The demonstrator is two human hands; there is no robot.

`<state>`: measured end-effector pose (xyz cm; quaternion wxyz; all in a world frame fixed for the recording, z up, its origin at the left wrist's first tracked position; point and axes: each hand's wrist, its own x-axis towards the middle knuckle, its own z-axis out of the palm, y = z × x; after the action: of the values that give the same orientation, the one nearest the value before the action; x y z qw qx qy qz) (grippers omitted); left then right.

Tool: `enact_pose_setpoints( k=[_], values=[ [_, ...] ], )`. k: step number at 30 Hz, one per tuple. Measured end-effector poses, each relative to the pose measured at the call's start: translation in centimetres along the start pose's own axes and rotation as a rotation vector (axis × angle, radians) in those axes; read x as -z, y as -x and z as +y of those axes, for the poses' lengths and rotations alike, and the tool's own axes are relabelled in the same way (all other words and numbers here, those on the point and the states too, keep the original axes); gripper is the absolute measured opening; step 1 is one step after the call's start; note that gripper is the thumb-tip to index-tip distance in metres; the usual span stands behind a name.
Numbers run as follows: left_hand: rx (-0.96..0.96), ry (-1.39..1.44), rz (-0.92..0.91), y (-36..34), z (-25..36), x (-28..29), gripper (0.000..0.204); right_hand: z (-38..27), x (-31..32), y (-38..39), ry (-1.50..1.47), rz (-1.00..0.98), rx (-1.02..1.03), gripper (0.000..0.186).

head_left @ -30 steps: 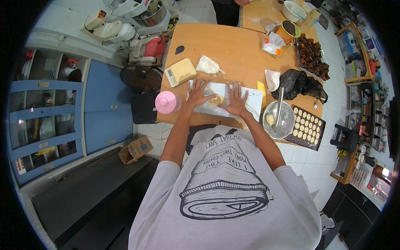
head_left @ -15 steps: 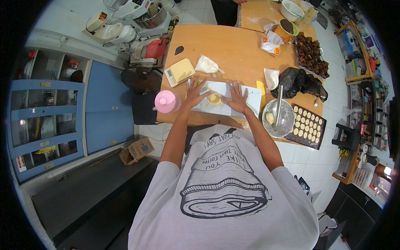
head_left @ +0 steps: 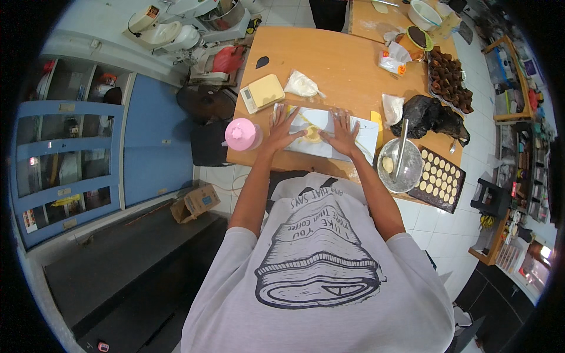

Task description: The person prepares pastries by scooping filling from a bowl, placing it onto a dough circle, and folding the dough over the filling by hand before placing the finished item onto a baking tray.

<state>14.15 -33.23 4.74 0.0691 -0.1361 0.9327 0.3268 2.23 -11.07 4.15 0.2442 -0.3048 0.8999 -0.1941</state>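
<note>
My left hand [head_left: 281, 132] lies open with fingers spread on the left part of a white board or sheet [head_left: 366, 140], which has yellow streaks. On its right part my right hand [head_left: 342, 134] is also open and spread. Both thumbs reach toward, and seem to touch, a flattened round of yellow dough [head_left: 312, 132] between them. A pink-lidded jug [head_left: 241, 133] stands left of my hands. Behind them lie a beige scale [head_left: 262, 92] and a bag of white powder [head_left: 302, 83]. To the right is a clear bowl [head_left: 407, 173] holding dough and a steel rod [head_left: 402, 141].
A tray of pale rounds [head_left: 434, 176], black plastic bags [head_left: 417, 115], a tray of brown paper cups [head_left: 447, 76] and several bowls [head_left: 424, 16] crowd the table's right side. Mixers [head_left: 220, 17] stand back left. A person's dark trousers [head_left: 326, 15] show beyond the table.
The view has shifted a little, so the table appears higher and slightly right. My hands stay spread around the dough, with only small shifts of the fingers and thumbs.
</note>
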Motion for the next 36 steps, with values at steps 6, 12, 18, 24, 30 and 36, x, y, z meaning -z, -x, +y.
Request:
enact_pose_setpoints(
  k=[6, 12, 18, 24, 30, 36],
  values=[
    [0.024, 0.012, -0.027, -0.3, -0.1, -0.1, 0.1, -0.1, -0.4, -0.2, -0.038, 0.016, -0.009, 0.102],
    [0.037, 0.002, -0.052, -0.6, -0.5, -0.2, 0.101, 0.0, 0.1, -0.6, -0.09, -0.018, 0.0, 0.104],
    [0.014, -0.029, -0.031, 0.1, -0.6, -0.5, 0.111, 0.0, 0.4, -0.1, -0.094, -0.025, 0.049, 0.112],
    [-0.003, -0.098, -0.031, 0.9, 1.2, 0.0, 0.113, 0.2, 0.2, -0.1, -0.076, -0.024, 0.04, 0.117],
    [0.025, -0.096, 0.013, 1.1, 0.9, -0.5, 0.118, -0.4, -0.1, 0.3, -0.011, -0.001, 0.049, 0.121],
    [0.019, -0.072, 0.014, 0.9, 0.7, -0.7, 0.12, -0.3, -0.2, 0.1, 0.025, -0.008, 0.041, 0.122]
  ],
)
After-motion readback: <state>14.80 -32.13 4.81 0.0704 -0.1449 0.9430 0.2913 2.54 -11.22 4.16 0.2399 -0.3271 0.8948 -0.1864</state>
